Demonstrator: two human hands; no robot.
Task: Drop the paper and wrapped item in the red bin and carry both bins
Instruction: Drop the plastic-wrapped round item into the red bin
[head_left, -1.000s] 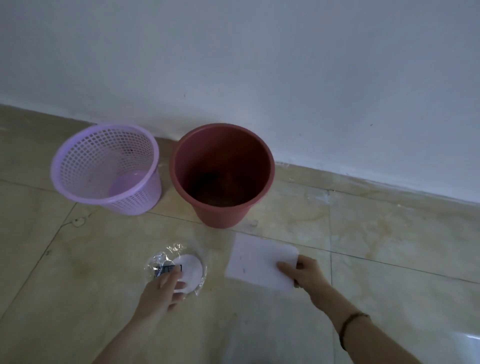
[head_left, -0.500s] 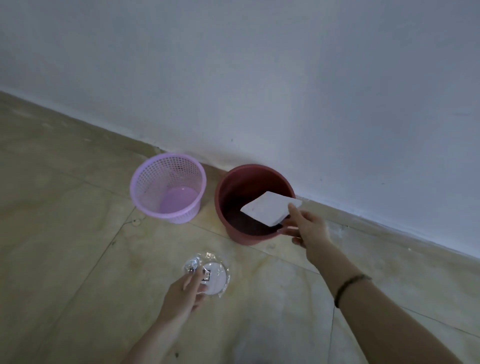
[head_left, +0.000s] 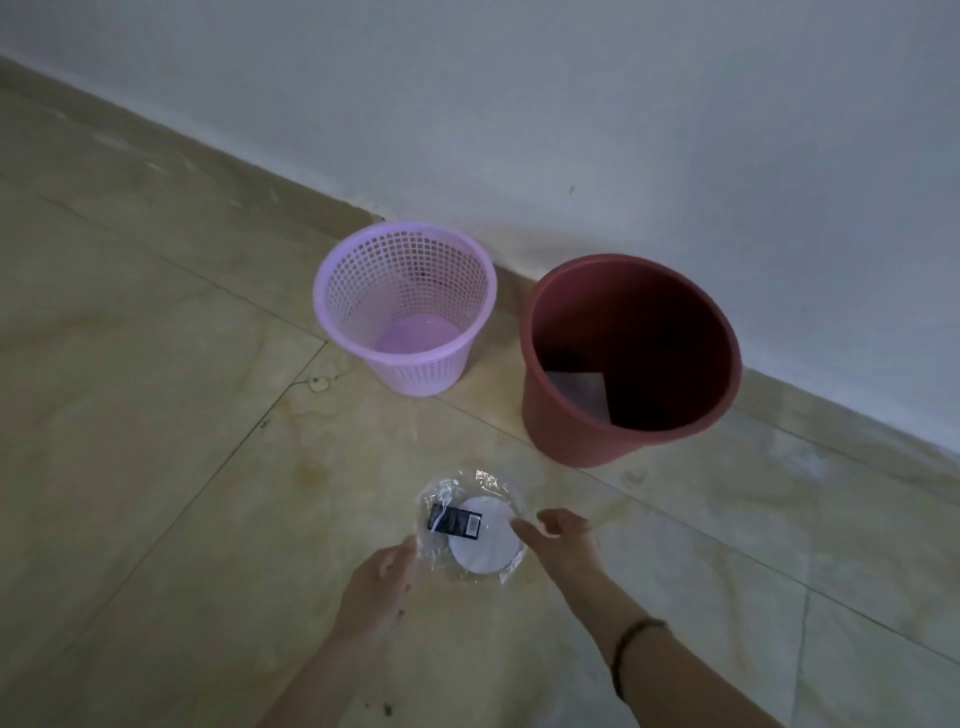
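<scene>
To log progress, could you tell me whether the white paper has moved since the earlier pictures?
Yes: the white paper went from the floor into the red bin.

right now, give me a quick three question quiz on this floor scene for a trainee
1. True or false: the white paper sheet lies inside the solid red plastic bin.
2. Which bin stands nearer the plastic-wrapped white round item: A, the purple mesh basket, or B, the red bin?
3. Fill in: the left hand and right hand flank the wrapped item, which lies on the ____.

Key: 1 true. 2 B. 3 floor, since the tan tile floor sits under it.
</scene>
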